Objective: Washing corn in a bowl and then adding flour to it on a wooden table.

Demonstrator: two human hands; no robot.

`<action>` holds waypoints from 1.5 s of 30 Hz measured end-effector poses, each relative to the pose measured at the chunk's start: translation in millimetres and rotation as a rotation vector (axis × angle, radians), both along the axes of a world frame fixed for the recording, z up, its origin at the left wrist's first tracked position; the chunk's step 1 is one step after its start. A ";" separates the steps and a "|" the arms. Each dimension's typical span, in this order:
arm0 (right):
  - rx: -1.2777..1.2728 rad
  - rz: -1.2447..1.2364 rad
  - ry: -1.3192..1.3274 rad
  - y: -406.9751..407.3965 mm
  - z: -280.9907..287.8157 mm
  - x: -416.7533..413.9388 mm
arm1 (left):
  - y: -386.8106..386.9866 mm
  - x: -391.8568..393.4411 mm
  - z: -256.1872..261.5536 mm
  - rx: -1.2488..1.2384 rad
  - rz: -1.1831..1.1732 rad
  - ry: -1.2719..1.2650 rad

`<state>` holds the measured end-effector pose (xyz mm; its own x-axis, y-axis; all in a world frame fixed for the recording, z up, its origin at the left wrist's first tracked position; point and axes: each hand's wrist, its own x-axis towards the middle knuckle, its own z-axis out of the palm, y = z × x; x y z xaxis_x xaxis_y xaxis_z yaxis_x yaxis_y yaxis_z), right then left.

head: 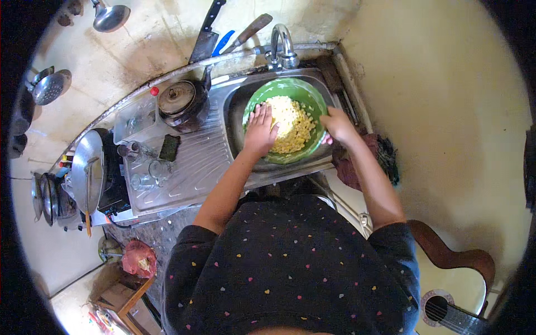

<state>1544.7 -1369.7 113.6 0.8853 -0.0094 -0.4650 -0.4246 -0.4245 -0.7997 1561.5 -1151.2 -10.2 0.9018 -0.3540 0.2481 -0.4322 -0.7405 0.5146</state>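
A green bowl [274, 86] sits over the basin of a stainless steel sink [234, 113], tilted a little. Pale yellow chopped pieces, perhaps corn kernels, form a heap [293, 130] inside it. My left hand [261, 132] lies palm down over the bowl's left rim, its fingers spread at the edge of the heap; nothing shows in its grasp. On the opposite side, my right hand [338, 126] grips the right rim, fingertips curled around the outside. Behind the bowl rises a chrome gooseneck faucet [281, 44].
Left of the basin, the ribbed drainboard holds a dark kettle [184, 104], a green scouring pad [170, 147] and several glasses [160, 169]. A cleaver [204, 44] and other knives stand against the wall. Farther left is a wok [88, 171]. A guitar [454, 276] leans at lower right.
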 end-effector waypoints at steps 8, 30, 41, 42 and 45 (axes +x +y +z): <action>0.451 -0.356 0.015 14.5 -83.8 -58.0 | 5.3 8.4 76.2 -0.142 -0.155 -0.007; 0.598 -0.661 0.005 2.7 -100.6 -118.7 | -12.5 47.0 109.9 -0.341 0.011 0.187; 0.502 -0.845 -0.121 -23.0 -86.9 -145.6 | -69.1 200.2 0.2 -0.153 0.070 0.305; 0.536 -0.874 -0.151 -21.7 -82.0 -147.1 | -73.9 198.2 3.7 -0.086 0.049 0.297; 0.591 -0.928 -0.170 -19.5 -75.1 -149.6 | -76.6 181.0 12.5 0.085 0.002 0.078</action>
